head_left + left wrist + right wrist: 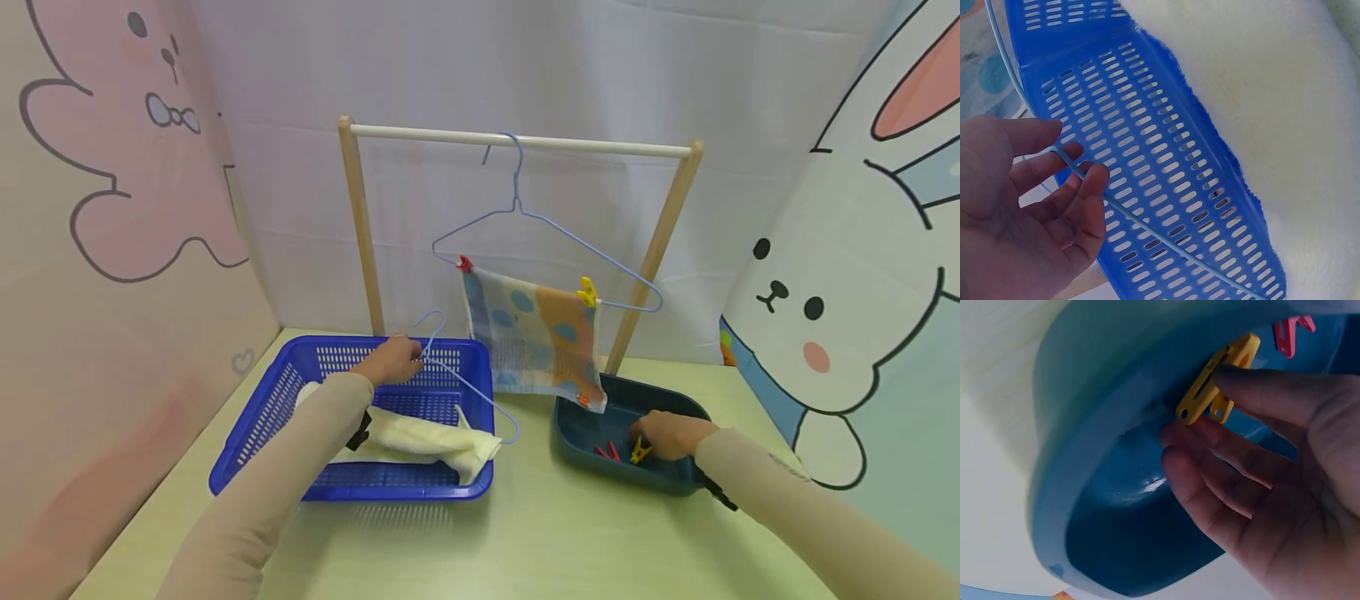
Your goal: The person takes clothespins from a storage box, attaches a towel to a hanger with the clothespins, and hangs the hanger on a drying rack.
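Observation:
Near the hook of a light-blue wire clothes hanger (472, 388), my left hand (392, 360) holds the wire, which runs between thumb and curled fingers in the left wrist view. Below it a cream towel (420, 439) lies bunched in a blue slotted basket (351, 493). My right hand (666, 434) is inside a dark teal basin (600, 472). Its thumb and fingers pinch a yellow clothespin (1217, 381), also seen in the head view. A red clothespin (1287, 336) lies beside it in the basin.
Behind stands a wooden rack with a white rail (600, 147). A second wire hanger (480, 221) hangs from it, bearing a patterned cloth (536, 337) held by a red clip (465, 264) and a yellow clip (587, 292). The cloth's lower corner overlaps the basin.

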Tool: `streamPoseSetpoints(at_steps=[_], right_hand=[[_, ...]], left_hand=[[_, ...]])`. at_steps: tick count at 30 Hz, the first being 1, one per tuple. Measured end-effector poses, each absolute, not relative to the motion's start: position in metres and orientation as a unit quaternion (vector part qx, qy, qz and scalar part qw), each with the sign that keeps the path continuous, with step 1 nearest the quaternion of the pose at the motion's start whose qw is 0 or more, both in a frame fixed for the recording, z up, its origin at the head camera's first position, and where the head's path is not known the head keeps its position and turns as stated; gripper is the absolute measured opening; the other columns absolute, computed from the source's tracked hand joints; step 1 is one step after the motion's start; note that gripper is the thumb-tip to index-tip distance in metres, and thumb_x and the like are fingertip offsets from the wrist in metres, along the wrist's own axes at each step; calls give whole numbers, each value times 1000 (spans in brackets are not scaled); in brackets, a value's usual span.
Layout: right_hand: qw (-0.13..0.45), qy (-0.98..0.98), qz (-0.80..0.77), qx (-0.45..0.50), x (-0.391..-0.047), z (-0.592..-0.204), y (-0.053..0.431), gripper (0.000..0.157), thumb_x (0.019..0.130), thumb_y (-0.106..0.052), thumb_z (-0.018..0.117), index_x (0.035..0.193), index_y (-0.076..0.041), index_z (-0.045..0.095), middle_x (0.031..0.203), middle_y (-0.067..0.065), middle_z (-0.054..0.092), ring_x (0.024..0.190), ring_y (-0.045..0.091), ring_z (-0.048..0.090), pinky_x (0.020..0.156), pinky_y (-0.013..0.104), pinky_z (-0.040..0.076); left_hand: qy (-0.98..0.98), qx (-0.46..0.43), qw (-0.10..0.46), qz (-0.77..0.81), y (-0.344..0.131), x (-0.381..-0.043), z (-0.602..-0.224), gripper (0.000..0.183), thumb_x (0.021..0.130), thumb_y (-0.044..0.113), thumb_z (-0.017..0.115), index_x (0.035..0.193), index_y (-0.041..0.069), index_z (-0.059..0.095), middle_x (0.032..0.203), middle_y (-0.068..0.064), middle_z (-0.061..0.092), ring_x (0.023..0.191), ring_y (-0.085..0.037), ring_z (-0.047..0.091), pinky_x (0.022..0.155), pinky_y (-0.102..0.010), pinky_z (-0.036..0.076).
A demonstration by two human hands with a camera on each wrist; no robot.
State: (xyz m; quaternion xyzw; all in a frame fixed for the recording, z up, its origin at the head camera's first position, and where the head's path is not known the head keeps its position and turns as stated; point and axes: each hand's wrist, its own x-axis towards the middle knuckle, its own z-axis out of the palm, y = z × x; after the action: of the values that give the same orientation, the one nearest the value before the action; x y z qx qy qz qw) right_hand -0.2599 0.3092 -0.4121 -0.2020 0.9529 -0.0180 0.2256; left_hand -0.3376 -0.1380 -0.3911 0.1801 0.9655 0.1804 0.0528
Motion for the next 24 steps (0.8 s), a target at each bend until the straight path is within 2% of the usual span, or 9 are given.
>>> streamPoseSetpoints(at_steps=[6, 9, 15, 18, 20, 22, 24], right_hand=[[215, 951, -32, -220, -260, -413, 311, 22, 85, 4, 63, 104, -4, 67, 94, 7, 64, 80, 21, 56, 78, 49, 50], [210, 950, -33, -227, -260, -413, 312, 19, 85, 4, 64, 102, -4, 68, 90, 5, 64, 75, 18, 55, 76, 47, 51], [211, 952, -27, -222, -263, -416, 313, 15, 84, 3, 66, 97, -4, 67, 84, 4, 62, 72, 17, 54, 73, 44, 52], [208, 952, -24, -223, -263, -417, 313, 12, 85, 4, 64, 92, -6, 66, 80, 2, 60, 69, 16, 53, 70, 40, 51], [204, 952, -20, -227, -263, -418, 312, 12, 85, 4, 63, 89, -7, 65, 78, 1, 59, 67, 15, 52, 67, 37, 51], [199, 952, -17, -232, -264, -419, 313, 12, 86, 4, 63, 87, -7, 64, 76, 0, 57, 66, 14, 51, 65, 35, 50], [198, 952, -19, -234, -264, -419, 312, 12, 86, 5, 62, 86, -8, 63, 75, 0, 57, 65, 14, 50, 64, 35, 50]], left_hand=[[961, 175, 61, 205, -141, -337, -387, 18, 95, 15, 55, 101, -1, 63, 84, -11, 60, 72, -21, 54, 67, -38, 48], [960, 169, 58, 216, -144, -336, -384, 21, 96, 17, 54, 101, -1, 63, 82, -10, 61, 70, -20, 54, 67, -37, 48], [955, 187, 51, 225, -155, -332, -376, 25, 97, 21, 54, 102, -3, 62, 90, -15, 64, 79, -26, 59, 76, -43, 49], [950, 195, 53, 237, -162, -332, -374, 32, 97, 24, 53, 112, -3, 62, 106, -19, 64, 95, -30, 61, 85, -47, 47], [948, 199, 55, 241, -166, -334, -374, 36, 98, 26, 51, 115, -4, 61, 107, -20, 64, 96, -31, 61, 85, -47, 47], [946, 203, 53, 248, -169, -335, -374, 36, 99, 28, 50, 113, -3, 63, 100, -16, 65, 88, -28, 60, 80, -44, 49], [943, 211, 44, 252, -171, -335, -372, 32, 99, 27, 48, 101, 0, 65, 84, -12, 62, 74, -23, 55, 70, -39, 47]])
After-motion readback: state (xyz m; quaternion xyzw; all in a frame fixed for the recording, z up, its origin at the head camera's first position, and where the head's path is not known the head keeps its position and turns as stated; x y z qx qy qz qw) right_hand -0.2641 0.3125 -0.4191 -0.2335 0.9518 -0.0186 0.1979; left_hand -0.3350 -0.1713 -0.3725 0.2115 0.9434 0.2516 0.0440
